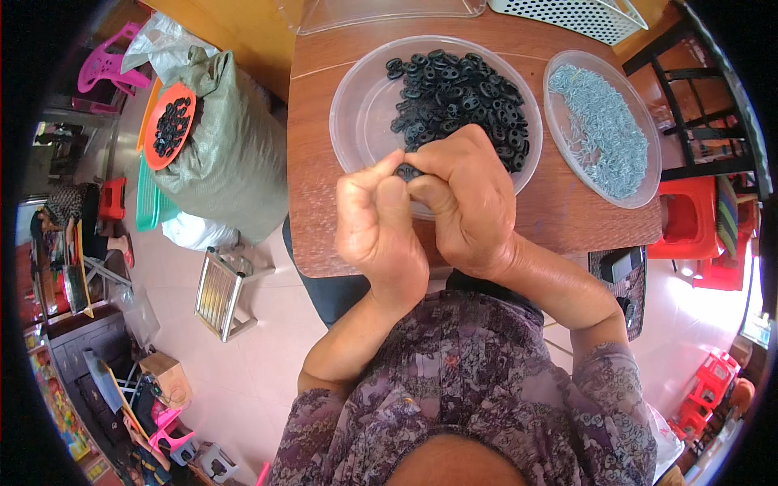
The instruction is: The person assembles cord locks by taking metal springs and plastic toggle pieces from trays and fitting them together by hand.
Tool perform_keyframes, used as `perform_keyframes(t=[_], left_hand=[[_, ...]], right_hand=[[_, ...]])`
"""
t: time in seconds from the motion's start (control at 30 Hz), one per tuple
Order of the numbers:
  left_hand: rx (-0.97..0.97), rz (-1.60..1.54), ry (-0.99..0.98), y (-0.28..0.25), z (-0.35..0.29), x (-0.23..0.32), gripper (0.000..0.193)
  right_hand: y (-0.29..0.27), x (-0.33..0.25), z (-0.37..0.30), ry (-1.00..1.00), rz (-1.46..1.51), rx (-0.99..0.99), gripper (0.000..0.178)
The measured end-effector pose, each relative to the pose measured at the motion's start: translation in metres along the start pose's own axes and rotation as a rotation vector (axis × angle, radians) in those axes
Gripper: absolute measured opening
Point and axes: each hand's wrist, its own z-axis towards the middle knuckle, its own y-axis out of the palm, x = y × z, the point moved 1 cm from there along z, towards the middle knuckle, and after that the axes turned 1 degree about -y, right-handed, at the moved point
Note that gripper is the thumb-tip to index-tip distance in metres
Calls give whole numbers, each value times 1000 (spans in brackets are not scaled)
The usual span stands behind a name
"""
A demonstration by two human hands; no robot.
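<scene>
Both hands meet over the near edge of a round clear plastic basin point(366, 113). Pinched between their thumbs and forefingers is a small dark, rounded plastic piece point(408, 172), mostly covered by the fingers. My left hand point(379, 227) closes on it from the left, with its other fingers curled in. From the right, my right hand point(478, 198) grips the same piece with bent fingers. A heap of black oval plastic cord-lock parts point(458, 97) with holes fills the basin's right side. Beside it, a shallow clear dish point(655, 172) holds many thin silvery pieces point(604, 130), seemingly small springs.
The brown wooden table point(312, 186) carries both containers. At its back stand a clear tray point(389, 12) and a white perforated basket point(579, 18). Left of it, a full sack point(235, 154) supports an orange dish point(185, 146) of black parts. A metal stool point(223, 293) stands on the floor.
</scene>
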Motion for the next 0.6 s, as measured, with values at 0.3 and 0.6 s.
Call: perform_keyframes(t=[0.3,0.6], left_hand=[[-284,413,-92,4,37,25,19],[-454,998,419,-18,74,10,18]], right_hand=[[-15,14,5,820,467,-46,5],[-77,116,71,481,-67,-54,17]])
